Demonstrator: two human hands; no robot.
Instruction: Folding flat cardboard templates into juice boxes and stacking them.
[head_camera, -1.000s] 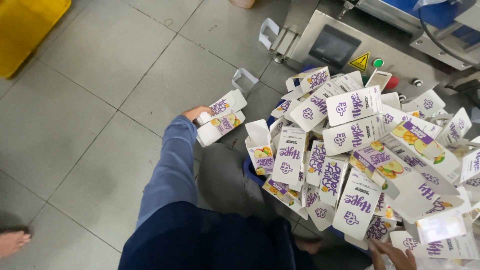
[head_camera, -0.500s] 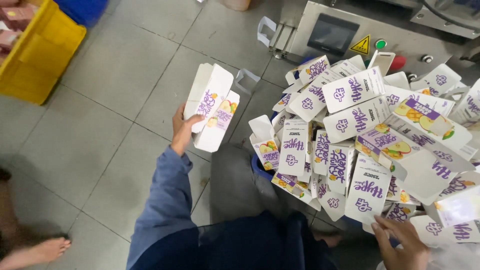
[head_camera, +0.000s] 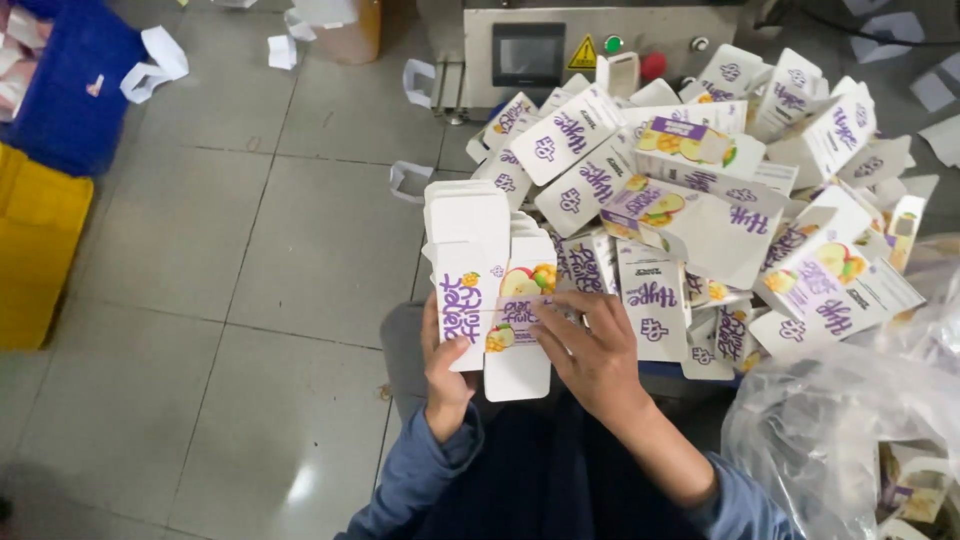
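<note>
Head view, item by item. Your left hand (head_camera: 445, 375) is closed around the left edge of a stack of flat cartons (head_camera: 490, 275), thumb on the front, fingers hidden behind. Your right hand (head_camera: 590, 350) lies against the right side of the same stack, fingers (head_camera: 545, 315) spread over the front carton's printed face and pressing it; it grips the stack together with the left. The stack stands upright in front of your lap, white flaps at the top, purple lettering and fruit pictures lower down. Just right of the stack and reaching well beyond it: a heap of loose cartons (head_camera: 700, 200) of the same kind, lying at all angles. Behind the heap, above the stack: a grey machine (head_camera: 600, 45) with a dark screen (head_camera: 528, 52), a yellow warning label, a green button and a red one. Right of and below the stack: a clear plastic bag (head_camera: 850, 430), crumpled, more cartons inside. Well left of the stack: a yellow crate (head_camera: 35, 240) on the tiled floor (head_camera: 250, 250), with a blue crate (head_camera: 75, 95) behind it. Scattered white carton scraps (head_camera: 155, 65) lie on the floor near the blue crate. Both sleeves are blue.
</note>
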